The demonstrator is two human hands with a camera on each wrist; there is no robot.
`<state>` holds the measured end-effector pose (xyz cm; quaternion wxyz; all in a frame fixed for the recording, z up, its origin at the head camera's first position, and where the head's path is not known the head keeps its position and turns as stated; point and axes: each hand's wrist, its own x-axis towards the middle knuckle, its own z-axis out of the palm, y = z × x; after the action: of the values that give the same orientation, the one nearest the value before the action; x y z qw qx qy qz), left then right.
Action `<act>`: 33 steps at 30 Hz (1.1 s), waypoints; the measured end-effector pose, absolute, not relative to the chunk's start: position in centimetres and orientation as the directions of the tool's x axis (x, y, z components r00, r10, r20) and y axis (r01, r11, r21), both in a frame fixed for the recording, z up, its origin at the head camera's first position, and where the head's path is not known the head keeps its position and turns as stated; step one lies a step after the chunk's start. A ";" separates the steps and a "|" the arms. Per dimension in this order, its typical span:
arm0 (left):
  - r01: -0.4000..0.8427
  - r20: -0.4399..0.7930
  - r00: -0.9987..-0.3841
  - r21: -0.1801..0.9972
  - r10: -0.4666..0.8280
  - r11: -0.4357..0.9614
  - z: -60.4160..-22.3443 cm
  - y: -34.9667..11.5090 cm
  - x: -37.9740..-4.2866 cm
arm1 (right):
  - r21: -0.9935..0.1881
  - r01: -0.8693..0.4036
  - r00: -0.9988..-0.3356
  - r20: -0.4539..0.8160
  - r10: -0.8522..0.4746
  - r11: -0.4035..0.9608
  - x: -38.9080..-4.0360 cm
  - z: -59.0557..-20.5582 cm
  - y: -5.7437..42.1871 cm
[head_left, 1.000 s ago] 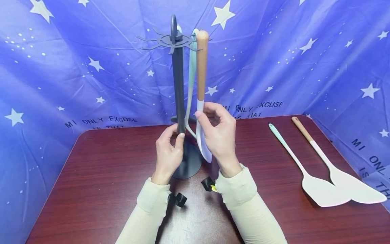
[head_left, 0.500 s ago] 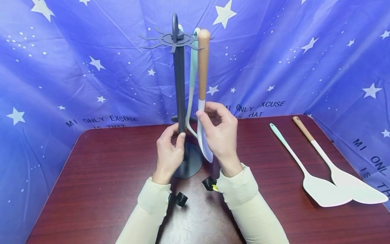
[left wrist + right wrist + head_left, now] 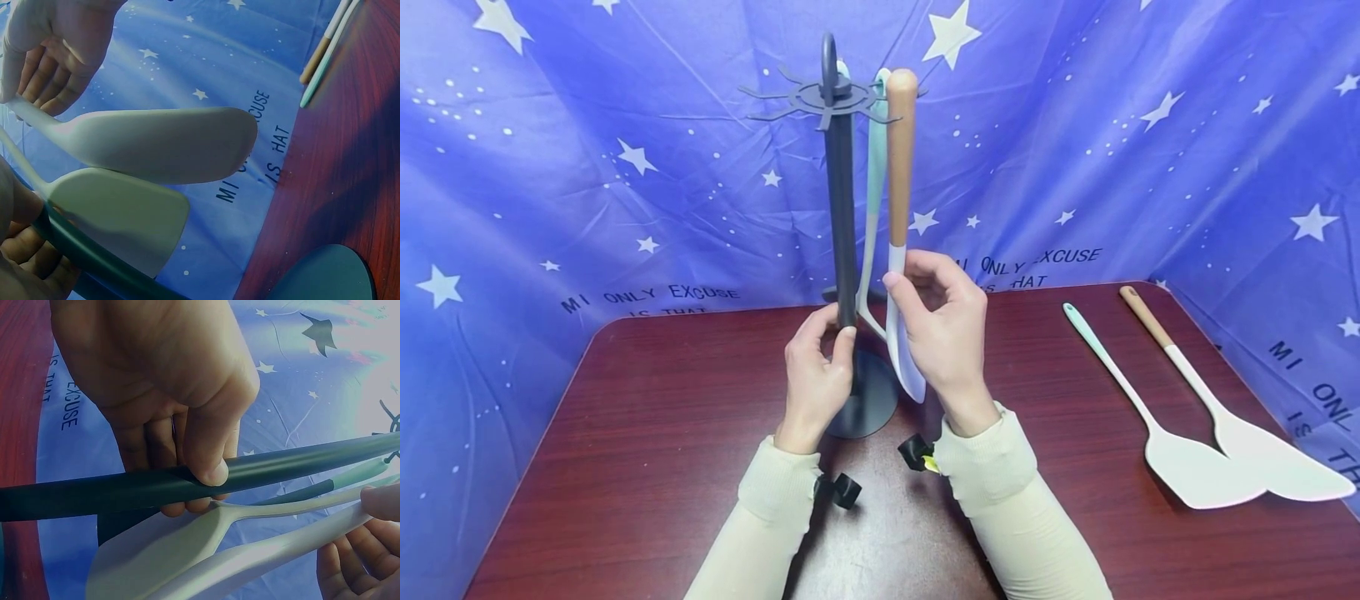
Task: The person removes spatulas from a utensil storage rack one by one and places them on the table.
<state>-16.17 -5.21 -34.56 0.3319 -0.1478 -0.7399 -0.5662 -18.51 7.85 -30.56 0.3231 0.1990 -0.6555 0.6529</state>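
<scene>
My left hand [image 3: 817, 371] grips the dark upright pole [image 3: 840, 217] of a utensil stand, low down. My right hand [image 3: 942, 325] pinches the white neck of a wooden-handled spatula [image 3: 900, 167] between thumb and fingers. This spatula stands upright at the right of the stand, its handle top overlapping the hook ring [image 3: 831, 100] in the head view. Its rounded white head [image 3: 162, 144] shows in the left wrist view. Just behind it, a mint-handled turner [image 3: 876, 167] hangs from the ring, its pale blade [image 3: 125, 215] close below the spatula's head.
The stand's round base [image 3: 868, 408] rests on the dark red table [image 3: 647, 433]. At the right lie a second mint-handled turner [image 3: 1195, 467] and a second wooden-handled one [image 3: 1277, 454], blades overlapping. A starry blue cloth [image 3: 700, 150] hangs behind. A dark piece [image 3: 831, 293] shows behind the pole.
Both hands keep their holds. The wooden-handled spatula's top has risen very slightly beside the hook ring; otherwise nothing clearly moves.
</scene>
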 end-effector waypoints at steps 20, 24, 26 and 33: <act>0.600 0.661 -0.732 0.740 -0.165 0.304 -34.6 -5.1 -16.2 | -0.721 -0.691 -0.704 0.689 0.173 0.056 -18.2 -30.2 8.0; 0.598 0.656 -0.735 0.746 -0.171 0.292 -34.7 -5.1 -16.2 | -0.719 -0.693 -0.702 0.691 0.173 0.055 -18.2 -30.3 8.1; 0.598 0.654 -0.736 0.748 -0.173 0.287 -34.7 -5.1 -16.2 | -0.717 -0.695 -0.701 0.692 0.173 0.054 -18.2 -30.3 8.1; 0.610 0.668 -0.723 0.737 -0.175 0.290 -34.7 -5.0 -16.2 | -0.711 -0.701 -0.694 0.698 0.176 0.059 -18.2 -30.3 8.2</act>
<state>-16.22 -5.01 -34.73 0.3404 -0.1498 -0.7275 -0.5766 -18.16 8.21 -30.31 0.3346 0.2028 -0.6462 0.6552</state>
